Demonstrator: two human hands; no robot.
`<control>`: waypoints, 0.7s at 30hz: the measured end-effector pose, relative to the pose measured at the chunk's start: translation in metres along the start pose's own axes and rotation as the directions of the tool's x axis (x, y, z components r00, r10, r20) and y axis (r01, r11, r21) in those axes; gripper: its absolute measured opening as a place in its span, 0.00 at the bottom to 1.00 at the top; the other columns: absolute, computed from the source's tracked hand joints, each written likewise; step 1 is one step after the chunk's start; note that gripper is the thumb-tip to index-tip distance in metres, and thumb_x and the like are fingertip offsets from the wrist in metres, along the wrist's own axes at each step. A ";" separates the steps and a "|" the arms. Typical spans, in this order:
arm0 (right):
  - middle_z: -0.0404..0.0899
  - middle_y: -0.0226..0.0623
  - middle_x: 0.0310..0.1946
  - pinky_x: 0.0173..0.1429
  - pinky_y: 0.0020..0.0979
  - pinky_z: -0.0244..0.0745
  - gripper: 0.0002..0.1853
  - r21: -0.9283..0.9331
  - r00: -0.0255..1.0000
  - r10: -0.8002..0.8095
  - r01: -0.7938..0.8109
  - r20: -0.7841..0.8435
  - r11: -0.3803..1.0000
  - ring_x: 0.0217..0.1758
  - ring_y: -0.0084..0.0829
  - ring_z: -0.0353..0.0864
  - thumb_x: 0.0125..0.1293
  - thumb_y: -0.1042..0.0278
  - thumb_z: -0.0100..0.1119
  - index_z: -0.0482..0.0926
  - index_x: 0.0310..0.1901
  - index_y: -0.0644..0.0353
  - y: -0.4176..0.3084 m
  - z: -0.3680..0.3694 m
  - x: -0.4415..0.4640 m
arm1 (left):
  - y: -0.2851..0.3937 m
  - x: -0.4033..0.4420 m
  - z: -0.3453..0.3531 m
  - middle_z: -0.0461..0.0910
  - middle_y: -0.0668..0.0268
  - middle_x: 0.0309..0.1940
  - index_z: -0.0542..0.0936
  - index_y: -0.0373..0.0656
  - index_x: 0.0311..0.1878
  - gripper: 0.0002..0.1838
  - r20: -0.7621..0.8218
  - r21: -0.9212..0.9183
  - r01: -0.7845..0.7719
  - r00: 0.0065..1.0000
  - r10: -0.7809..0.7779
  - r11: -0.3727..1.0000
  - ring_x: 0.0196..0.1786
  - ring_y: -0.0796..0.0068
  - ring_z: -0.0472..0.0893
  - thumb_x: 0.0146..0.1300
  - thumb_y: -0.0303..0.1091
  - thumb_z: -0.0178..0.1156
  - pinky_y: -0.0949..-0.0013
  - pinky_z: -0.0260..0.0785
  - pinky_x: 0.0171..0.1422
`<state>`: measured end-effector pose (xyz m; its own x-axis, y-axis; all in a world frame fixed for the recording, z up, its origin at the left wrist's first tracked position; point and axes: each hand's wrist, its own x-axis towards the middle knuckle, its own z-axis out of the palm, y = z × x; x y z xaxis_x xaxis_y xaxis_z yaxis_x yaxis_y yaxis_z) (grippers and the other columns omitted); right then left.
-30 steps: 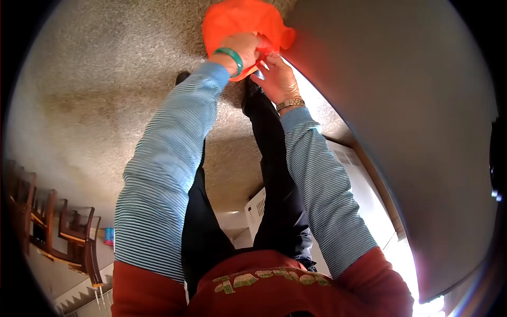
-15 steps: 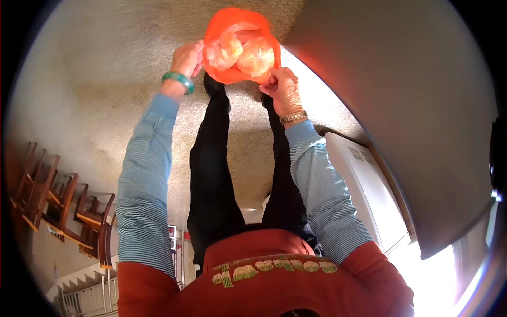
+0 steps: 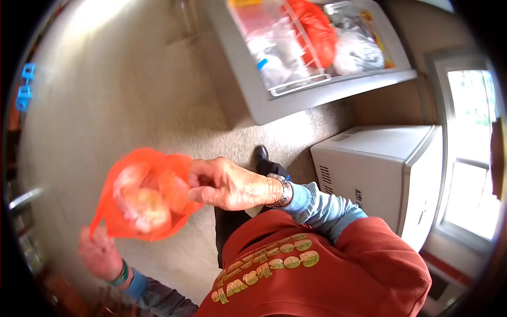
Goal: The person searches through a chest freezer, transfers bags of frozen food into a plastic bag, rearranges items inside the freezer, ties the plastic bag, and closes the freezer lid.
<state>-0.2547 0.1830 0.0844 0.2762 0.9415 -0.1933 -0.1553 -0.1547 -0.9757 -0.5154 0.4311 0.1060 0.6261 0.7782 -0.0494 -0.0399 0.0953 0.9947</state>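
Observation:
An orange-red plastic bag (image 3: 108,211) hangs between my two hands, its mouth spread open. Inside it lie several pale, rounded items (image 3: 145,203) in clear wrapping, too blurred to name. My left hand (image 3: 100,253), with a green bangle at the wrist, pinches the bag's lower left edge. On the bag's right edge, my right hand (image 3: 227,184), wearing a metal watch, is closed with thumb and fingers on the plastic.
An open chest freezer (image 3: 237,79) at the top holds a white wire basket (image 3: 301,83), a red bag (image 3: 317,37) and a silvery clear bag (image 3: 359,50). A white boxy appliance (image 3: 364,164) stands at the right, beside a window (image 3: 470,148).
The view has swung round, bringing the freezer's inside into sight. The bag, earlier ahead above my feet, is now at the lower left, still held by both hands.

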 end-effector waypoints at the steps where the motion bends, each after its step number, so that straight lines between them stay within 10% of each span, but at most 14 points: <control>1: 0.66 0.26 0.21 0.30 0.22 0.62 0.08 0.036 0.999 -0.033 0.033 0.023 0.999 0.26 0.15 0.62 0.61 0.70 0.57 0.68 0.31 0.62 -0.027 -0.007 -0.008 | 0.026 0.003 0.004 0.63 0.67 0.24 0.67 0.36 0.39 0.18 -0.114 -0.116 -0.044 0.993 0.031 0.992 0.29 0.77 0.62 0.64 0.46 0.46 0.71 0.54 0.32; 3: 0.63 0.28 0.18 0.26 0.26 0.59 0.12 0.139 0.982 -0.174 0.183 -0.072 0.973 0.23 0.17 0.61 0.58 0.65 0.58 0.67 0.28 0.62 -0.058 -0.017 -0.023 | 0.085 0.000 0.042 0.65 0.65 0.27 0.67 0.33 0.47 0.24 -0.379 -0.283 -0.179 0.923 0.062 0.942 0.33 0.73 0.63 0.64 0.49 0.45 0.67 0.56 0.39; 4: 0.62 0.27 0.17 0.25 0.26 0.58 0.12 0.126 0.938 -0.324 0.339 -0.125 0.932 0.23 0.16 0.60 0.58 0.65 0.59 0.67 0.27 0.62 -0.075 -0.025 -0.030 | 0.112 0.004 0.060 0.65 0.62 0.32 0.62 0.30 0.54 0.29 0.126 -0.460 -0.126 0.971 0.205 0.879 0.37 0.70 0.62 0.64 0.50 0.44 0.64 0.54 0.45; 6: 0.66 0.26 0.18 0.26 0.24 0.61 0.10 0.184 0.898 -0.400 0.430 -0.183 0.884 0.24 0.15 0.63 0.59 0.68 0.58 0.68 0.27 0.62 -0.086 -0.056 -0.057 | 0.139 -0.007 0.139 0.64 0.55 0.44 0.53 0.28 0.62 0.35 0.053 -0.443 -0.259 0.948 0.314 0.858 0.46 0.64 0.61 0.65 0.51 0.42 0.60 0.49 0.57; 7: 0.68 0.26 0.19 0.26 0.23 0.62 0.10 0.228 0.862 -0.456 0.500 -0.222 0.835 0.24 0.15 0.65 0.59 0.69 0.57 0.68 0.27 0.62 -0.110 -0.063 -0.076 | 0.169 -0.028 0.188 0.63 0.52 0.50 0.50 0.27 0.65 0.37 -0.498 -0.188 -0.427 0.818 0.289 0.884 0.51 0.61 0.61 0.65 0.51 0.41 0.59 0.47 0.63; 9: 0.72 0.27 0.21 0.27 0.22 0.65 0.08 0.150 0.807 -0.523 0.573 -0.275 0.806 0.24 0.15 0.68 0.59 0.69 0.57 0.70 0.29 0.62 -0.141 -0.096 -0.104 | 0.196 -0.036 0.259 0.50 0.48 0.66 0.40 0.29 0.69 0.40 -0.487 -0.141 -0.409 0.822 0.297 0.901 0.62 0.56 0.56 0.65 0.49 0.41 0.56 0.36 0.70; 12: 0.74 0.28 0.21 0.24 0.19 0.66 0.08 0.187 0.741 -0.571 0.654 -0.353 0.733 0.22 0.15 0.71 0.58 0.69 0.58 0.73 0.36 0.62 -0.175 -0.145 -0.137 | 0.205 -0.008 0.277 0.47 0.46 0.69 0.43 0.28 0.68 0.38 -0.335 -0.148 -0.350 0.898 0.286 0.925 0.51 0.62 0.62 0.66 0.48 0.41 0.62 0.52 0.59; 14: 0.73 0.28 0.20 0.23 0.18 0.65 0.08 0.120 0.681 -0.625 0.707 -0.382 0.697 0.20 0.15 0.71 0.58 0.69 0.58 0.73 0.37 0.62 -0.190 -0.180 -0.154 | 0.196 0.029 0.279 0.60 0.56 0.46 0.54 0.25 0.62 0.35 0.111 -0.406 -0.200 0.958 0.266 0.892 0.39 0.72 0.61 0.66 0.50 0.41 0.70 0.53 0.44; 17: 0.73 0.28 0.18 0.23 0.18 0.65 0.09 0.063 0.622 -0.607 0.722 -0.494 0.689 0.20 0.16 0.71 0.58 0.69 0.58 0.74 0.38 0.64 -0.198 -0.225 -0.183 | 0.181 0.054 0.356 0.56 0.68 0.26 0.66 0.28 0.47 0.30 0.763 -0.505 0.152 0.540 0.356 0.850 0.28 0.80 0.57 0.66 0.53 0.42 0.78 0.53 0.31; 21: 0.74 0.30 0.20 0.28 0.19 0.64 0.09 -0.002 0.516 -0.592 0.753 -0.619 0.659 0.22 0.20 0.70 0.63 0.66 0.53 0.73 0.38 0.63 -0.207 -0.287 -0.206 | 0.169 0.071 0.455 0.61 0.68 0.28 0.68 0.34 0.40 0.28 0.757 -0.343 0.068 0.611 0.232 0.937 0.24 0.82 0.57 0.64 0.57 0.43 0.81 0.51 0.27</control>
<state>-0.0072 -0.0653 0.2968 0.8217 0.3920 0.4138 0.1079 0.6059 -0.7882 -0.1235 0.2199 0.3116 0.9626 0.0282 0.2693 -0.2614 0.3553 0.8974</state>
